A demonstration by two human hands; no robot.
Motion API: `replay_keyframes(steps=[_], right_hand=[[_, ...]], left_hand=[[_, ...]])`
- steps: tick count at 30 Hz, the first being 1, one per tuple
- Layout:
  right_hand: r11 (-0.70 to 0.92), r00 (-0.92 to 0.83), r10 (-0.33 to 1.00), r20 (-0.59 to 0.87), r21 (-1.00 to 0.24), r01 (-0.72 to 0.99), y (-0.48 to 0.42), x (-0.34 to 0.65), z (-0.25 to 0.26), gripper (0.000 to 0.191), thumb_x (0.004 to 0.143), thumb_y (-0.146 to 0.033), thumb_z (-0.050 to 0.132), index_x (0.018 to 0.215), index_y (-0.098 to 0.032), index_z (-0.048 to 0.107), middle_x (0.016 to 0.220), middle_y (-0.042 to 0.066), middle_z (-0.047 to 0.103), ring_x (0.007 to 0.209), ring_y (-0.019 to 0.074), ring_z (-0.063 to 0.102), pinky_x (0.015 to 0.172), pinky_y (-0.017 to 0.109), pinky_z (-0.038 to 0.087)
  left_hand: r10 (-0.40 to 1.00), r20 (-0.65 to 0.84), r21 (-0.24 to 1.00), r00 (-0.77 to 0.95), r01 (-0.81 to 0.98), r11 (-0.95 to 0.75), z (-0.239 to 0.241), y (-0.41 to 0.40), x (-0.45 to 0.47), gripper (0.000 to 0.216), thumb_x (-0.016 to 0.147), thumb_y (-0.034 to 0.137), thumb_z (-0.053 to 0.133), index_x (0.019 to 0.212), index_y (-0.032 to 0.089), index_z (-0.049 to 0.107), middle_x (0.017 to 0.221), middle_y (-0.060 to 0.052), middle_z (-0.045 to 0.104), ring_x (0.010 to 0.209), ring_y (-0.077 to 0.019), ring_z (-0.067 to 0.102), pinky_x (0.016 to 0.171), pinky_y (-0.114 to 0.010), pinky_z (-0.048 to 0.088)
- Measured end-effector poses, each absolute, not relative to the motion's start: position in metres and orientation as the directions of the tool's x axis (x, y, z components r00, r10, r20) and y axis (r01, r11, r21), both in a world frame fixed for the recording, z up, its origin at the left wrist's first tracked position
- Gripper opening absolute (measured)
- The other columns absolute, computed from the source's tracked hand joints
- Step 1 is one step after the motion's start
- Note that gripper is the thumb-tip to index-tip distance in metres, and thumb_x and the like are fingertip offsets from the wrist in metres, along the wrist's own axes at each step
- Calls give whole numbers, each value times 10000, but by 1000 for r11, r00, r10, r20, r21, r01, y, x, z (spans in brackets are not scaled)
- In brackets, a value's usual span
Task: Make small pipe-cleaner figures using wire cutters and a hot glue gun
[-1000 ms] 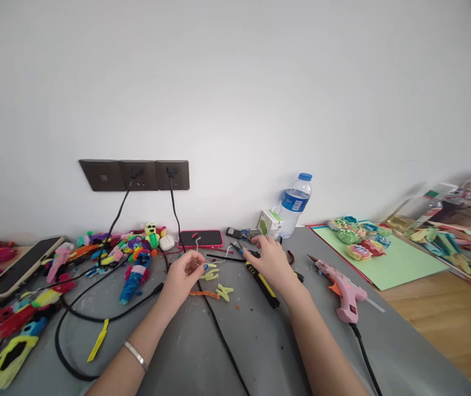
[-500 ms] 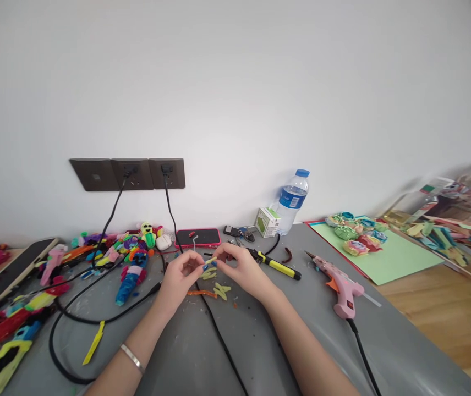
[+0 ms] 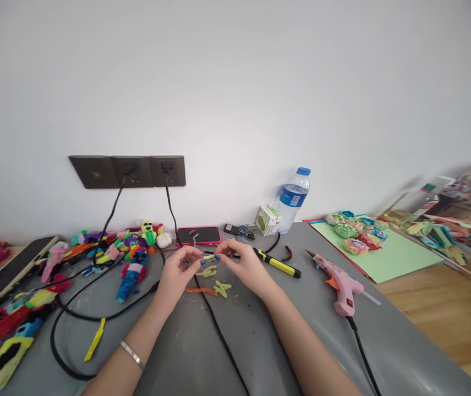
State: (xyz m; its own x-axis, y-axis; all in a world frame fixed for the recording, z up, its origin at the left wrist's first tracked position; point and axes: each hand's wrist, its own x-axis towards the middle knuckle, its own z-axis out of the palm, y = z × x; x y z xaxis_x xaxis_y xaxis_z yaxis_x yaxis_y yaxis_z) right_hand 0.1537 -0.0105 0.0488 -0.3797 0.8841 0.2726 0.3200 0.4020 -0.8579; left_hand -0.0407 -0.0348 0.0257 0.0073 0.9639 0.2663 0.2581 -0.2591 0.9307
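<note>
My left hand (image 3: pixel 176 273) and my right hand (image 3: pixel 244 267) meet above the grey table (image 3: pixel 202 352), both pinching the ends of one short yellow-green pipe-cleaner piece (image 3: pixel 208 256). Several more yellow-green pieces (image 3: pixel 214 280) and an orange piece (image 3: pixel 196 290) lie on the table just below my hands. A black cable (image 3: pixel 223 344) runs under them toward me. A silver bangle (image 3: pixel 132 355) sits on my left wrist.
A yellow-and-black tool (image 3: pixel 279 265) and a pink glue gun (image 3: pixel 340 283) lie to the right. Colourful pipe-cleaner figures (image 3: pixel 134 258) crowd the left. A phone in a pink case (image 3: pixel 198 235), a water bottle (image 3: pixel 293 201) and a small green box (image 3: pixel 267 220) stand by the wall.
My right hand left the yellow-and-black tool and came left to my left hand. Both hands now pinch the small yellow-green piece, raised slightly.
</note>
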Motion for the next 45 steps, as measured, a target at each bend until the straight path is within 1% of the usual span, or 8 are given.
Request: replay_keyframes(steps=[8, 12, 16, 24, 32, 38, 43, 45], right_hand=[[422, -380, 876, 298, -854, 305, -11, 153, 49, 103, 862, -260, 534, 827, -210, 617, 793, 24, 623, 749, 179, 547, 704, 293, 400], [429, -389, 870, 302, -852, 300, -11, 152, 49, 92, 862, -237, 531, 837, -207, 615, 799, 21, 619, 753, 175, 549, 693, 284, 400], [447, -396, 865, 308, -831, 330, -11, 153, 49, 88, 862, -205, 529, 855, -211, 617, 826, 24, 631, 759, 176, 552, 699, 288, 406], [621, -472, 763, 441, -701, 349, -13, 154, 47, 102, 883, -146, 541, 843, -221, 599, 843, 39, 633, 855, 205, 545, 764, 314, 431], [697, -408, 716, 567, -620, 360, -13, 152, 46, 142, 888, -114, 534, 810, -220, 588, 817, 39, 646, 860, 218, 538, 779, 349, 439], [656, -340, 753, 563, -677, 333, -14, 149, 46, 125, 875, -120, 580, 817, -223, 623, 858, 28, 677, 900, 213, 571, 842, 362, 422], [599, -274, 799, 535, -747, 289, -12, 149, 43, 99, 858, -143, 593, 801, -212, 636, 842, 30, 683, 854, 206, 590, 804, 340, 434], [589, -261, 807, 530, -755, 287, -9, 150, 42, 99, 852, -138, 587, 804, -210, 635, 831, 31, 683, 830, 205, 594, 785, 336, 435]], left_hand=[[970, 243, 931, 13, 278, -237, 23, -33, -42, 151, 786, 323, 629, 815, 189, 691, 809, -43, 659, 719, -173, 590, 623, -256, 475], [972, 232, 933, 41, 273, -234, 21, -34, -42, 163, 809, 337, 616, 802, 188, 681, 779, -34, 626, 704, -167, 557, 622, -253, 452], [966, 253, 930, 49, 262, -257, 20, -34, -43, 158, 825, 335, 606, 800, 191, 667, 800, -33, 609, 738, -170, 552, 648, -256, 445], [958, 283, 925, 38, 251, -284, 21, -33, -44, 147, 855, 327, 583, 810, 195, 629, 818, -20, 584, 752, -155, 543, 636, -236, 430], [936, 351, 895, 5, 294, -336, 23, -36, -42, 119, 859, 284, 570, 799, 196, 623, 836, -28, 557, 751, -159, 530, 617, -242, 418], [896, 437, 854, -78, 350, -386, 27, -42, -38, 102, 865, 244, 559, 796, 200, 620, 878, -34, 582, 776, -161, 540, 632, -250, 410], [875, 479, 820, -65, 390, -420, 29, -43, -38, 113, 865, 232, 562, 786, 200, 637, 835, -26, 579, 687, -141, 498, 596, -248, 392], [879, 474, 825, -47, 373, -425, 28, -41, -41, 110, 862, 235, 563, 791, 199, 639, 841, -30, 579, 695, -145, 505, 596, -249, 399]])
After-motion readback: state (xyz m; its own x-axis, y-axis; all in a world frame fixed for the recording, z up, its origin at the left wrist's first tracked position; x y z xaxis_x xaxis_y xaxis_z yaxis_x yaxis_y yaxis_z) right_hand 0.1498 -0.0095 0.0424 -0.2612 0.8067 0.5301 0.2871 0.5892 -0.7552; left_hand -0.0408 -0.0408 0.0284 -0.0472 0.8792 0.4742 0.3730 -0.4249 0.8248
